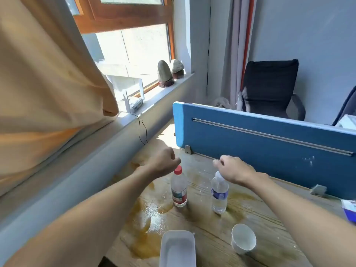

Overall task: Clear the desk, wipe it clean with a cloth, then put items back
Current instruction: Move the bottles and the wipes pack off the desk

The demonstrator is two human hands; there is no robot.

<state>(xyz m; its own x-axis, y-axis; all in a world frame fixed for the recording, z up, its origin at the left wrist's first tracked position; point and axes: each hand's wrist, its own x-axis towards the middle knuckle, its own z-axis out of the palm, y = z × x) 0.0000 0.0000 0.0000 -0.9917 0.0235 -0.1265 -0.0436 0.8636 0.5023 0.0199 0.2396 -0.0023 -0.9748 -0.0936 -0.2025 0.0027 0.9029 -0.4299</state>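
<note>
Wooden tabletop (208, 224), with a brown liquid spill (143, 245) across its left part.
- Red-capped water bottle (179, 191): upright, at the spill's edge. Left hand (163, 162) just above the cap, fingers curled; contact cannot be told.
- Blue-labelled water bottle (219, 193): upright, near the first. Right hand (237, 170) covers its top; grasp cannot be told.
- White paper cup (243, 238): tilted, nearer the viewer.
- White tray (178, 249): at the near edge.
- Blue partition panel (269, 143): behind both bottles.
- Two stones (164, 73): on the windowsill.
</note>
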